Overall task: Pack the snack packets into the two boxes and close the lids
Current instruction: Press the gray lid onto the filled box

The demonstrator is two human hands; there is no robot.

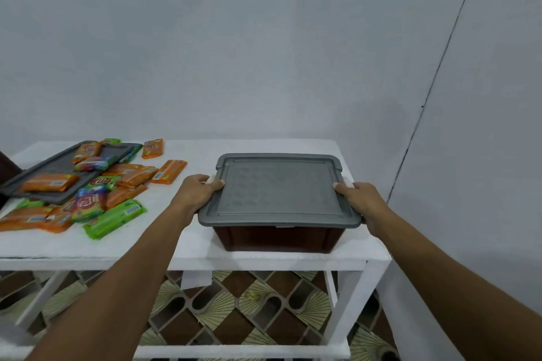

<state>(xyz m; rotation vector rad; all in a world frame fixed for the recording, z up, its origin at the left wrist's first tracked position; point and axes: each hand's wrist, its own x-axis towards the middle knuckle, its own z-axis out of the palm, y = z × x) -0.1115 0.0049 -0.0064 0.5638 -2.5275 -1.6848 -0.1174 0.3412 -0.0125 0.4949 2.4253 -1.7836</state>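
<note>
A dark brown box [277,239] stands on the right part of the white table [187,249], with a grey lid [278,190] lying flat on top of it. My left hand [195,189] grips the lid's left edge, thumb on top. My right hand [362,199] grips the lid's right edge the same way. On the table's left lies a heap of orange and green snack packets [114,184]. A second grey lid [58,168] lies among them with several packets on it. A dark corner of another box [8,168] shows at the far left edge.
A plain wall rises right behind the table, and a corner wall stands close on the right. Under the tabletop are white frame rails [243,350] and a patterned tile floor [234,311].
</note>
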